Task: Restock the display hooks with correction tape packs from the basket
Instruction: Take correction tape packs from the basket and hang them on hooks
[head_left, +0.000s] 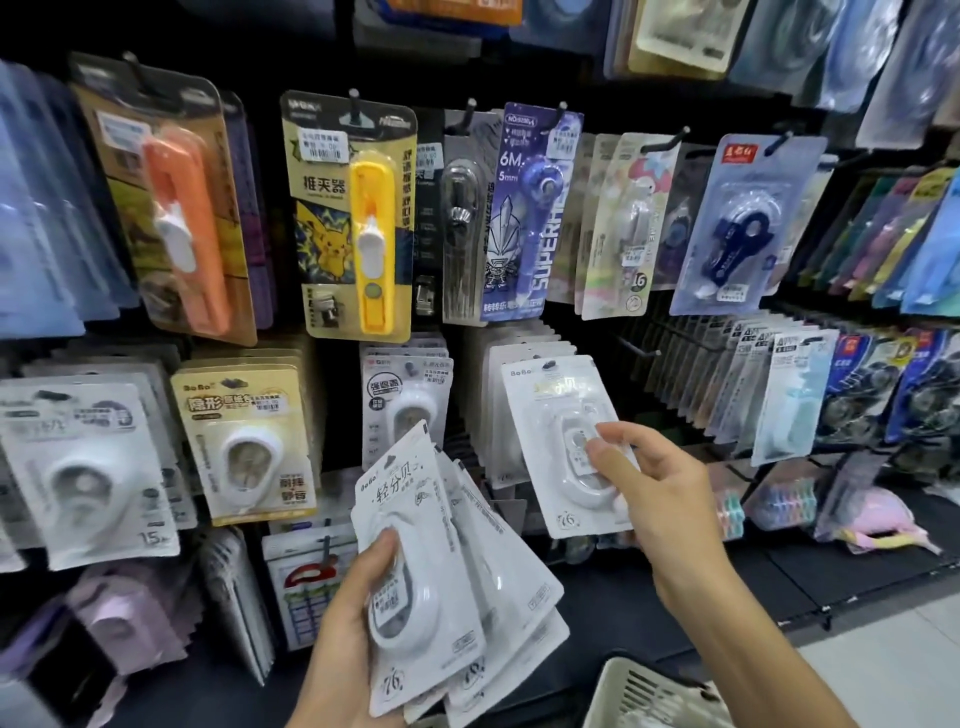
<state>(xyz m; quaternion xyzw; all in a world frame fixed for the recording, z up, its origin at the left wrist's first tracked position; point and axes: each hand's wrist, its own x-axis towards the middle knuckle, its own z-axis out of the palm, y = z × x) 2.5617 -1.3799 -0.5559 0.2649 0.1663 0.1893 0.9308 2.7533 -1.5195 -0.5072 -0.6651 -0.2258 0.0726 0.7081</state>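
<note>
My left hand (349, 629) grips a fanned stack of several white correction tape packs (452, 587) low in the middle, thumb pressed on the front pack's blister. My right hand (654, 493) pinches the lower part of a single white correction tape pack (558, 431), which hangs at the front of a row of matching packs on a display hook (548, 364). The hook's tip shows through the pack's hang hole. The pale basket (644, 693) peeks in at the bottom edge, right of centre, under my right forearm.
A black pegboard wall is crowded with carded stationery: a yellow clip pusher pack (358, 218), an orange one (176, 208), a blue tape pack (743, 228). One bare hook (636, 345) juts out right of the white packs. Low shelf and pale floor lie at the lower right.
</note>
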